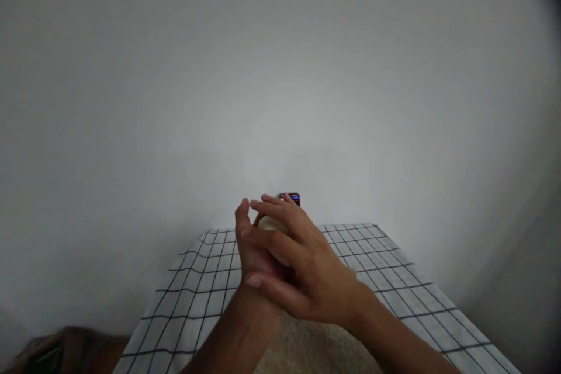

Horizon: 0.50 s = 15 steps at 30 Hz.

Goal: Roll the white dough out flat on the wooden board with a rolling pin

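My left hand point(258, 257) is turned palm up above the table, its thumb or an outer finger raised at the left. A pale, smooth, rounded lump point(270, 224) rests in that palm; only part of it shows, so its kind is unclear. Over it lies my right hand point(302, 251), palm down, with its fingers stretched out and spread, its thumb reaching across my left wrist. The lump sits between the two palms, mostly hidden by my right fingers.
A white cloth with a dark grid point(394, 274) covers the table. A phone with a lit screen point(294, 197) stands behind my hands, near a plain pale wall point(280, 82). A brownish, rough-textured surface point(315, 350) lies below my forearms. Something dark brown point(74, 350) is at lower left.
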### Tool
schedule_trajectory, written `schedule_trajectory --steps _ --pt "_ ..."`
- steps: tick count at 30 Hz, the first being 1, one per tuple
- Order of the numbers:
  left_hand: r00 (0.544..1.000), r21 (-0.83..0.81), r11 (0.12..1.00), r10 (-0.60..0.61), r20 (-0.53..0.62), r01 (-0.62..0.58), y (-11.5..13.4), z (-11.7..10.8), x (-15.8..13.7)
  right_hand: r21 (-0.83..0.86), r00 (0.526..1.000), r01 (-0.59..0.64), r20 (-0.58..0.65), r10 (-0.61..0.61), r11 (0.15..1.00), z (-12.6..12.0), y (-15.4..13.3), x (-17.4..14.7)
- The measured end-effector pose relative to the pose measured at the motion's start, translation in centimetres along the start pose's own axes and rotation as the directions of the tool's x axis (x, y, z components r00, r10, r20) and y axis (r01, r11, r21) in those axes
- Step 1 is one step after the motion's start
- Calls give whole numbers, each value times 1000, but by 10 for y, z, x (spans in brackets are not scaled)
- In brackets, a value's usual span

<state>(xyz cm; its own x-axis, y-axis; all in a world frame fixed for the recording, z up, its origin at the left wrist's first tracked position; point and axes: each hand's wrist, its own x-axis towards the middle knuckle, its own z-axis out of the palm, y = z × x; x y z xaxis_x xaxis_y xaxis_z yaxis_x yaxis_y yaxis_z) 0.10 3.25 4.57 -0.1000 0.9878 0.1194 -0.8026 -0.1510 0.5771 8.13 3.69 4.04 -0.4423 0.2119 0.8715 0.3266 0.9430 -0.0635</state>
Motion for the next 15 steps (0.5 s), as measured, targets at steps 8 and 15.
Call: schedule_trajectory --steps 8,15 --pt "944 388 902 57 326 -188 -15 10 -22 392 859 -205 -367 357 897 -53 -8 5" --pt "923 497 828 61 380 -259 -3 13 -46 515 814 -263 -336 474 816 -72 -34 6"
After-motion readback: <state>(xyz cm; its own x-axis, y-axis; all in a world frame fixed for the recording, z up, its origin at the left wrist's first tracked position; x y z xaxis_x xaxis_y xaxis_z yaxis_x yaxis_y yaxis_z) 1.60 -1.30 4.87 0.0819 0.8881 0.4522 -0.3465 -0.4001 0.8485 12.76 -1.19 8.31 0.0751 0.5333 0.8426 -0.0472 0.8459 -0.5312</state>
